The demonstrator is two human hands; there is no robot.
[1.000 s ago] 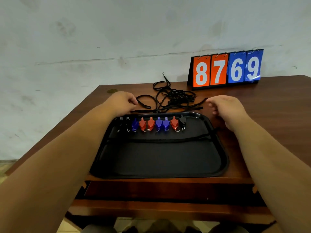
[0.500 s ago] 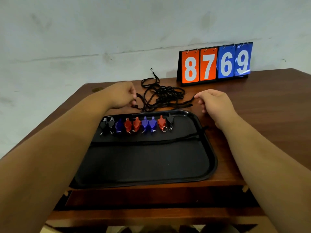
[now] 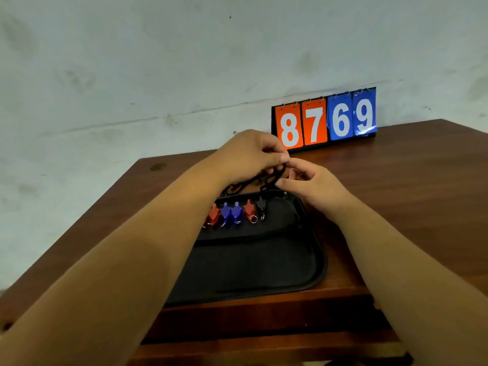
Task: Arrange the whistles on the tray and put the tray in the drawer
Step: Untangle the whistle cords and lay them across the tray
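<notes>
Left hand (image 3: 250,154) and right hand (image 3: 313,187) both pinch the black cords (image 3: 274,178). Better to coil them into 1 bundle, lifting slack clear of the whistles (image 3: 235,212) just below the grip.

Whistles (image 3: 232,212) in row on black tray (image 3: 320,260)

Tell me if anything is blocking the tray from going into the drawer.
Nothing lies between the tray and the drawer just below its near rim. But both forearms cross above the tray, and the left hand and right hand pinch black cords that dangle onto its far rim by the black whistle.
</notes>
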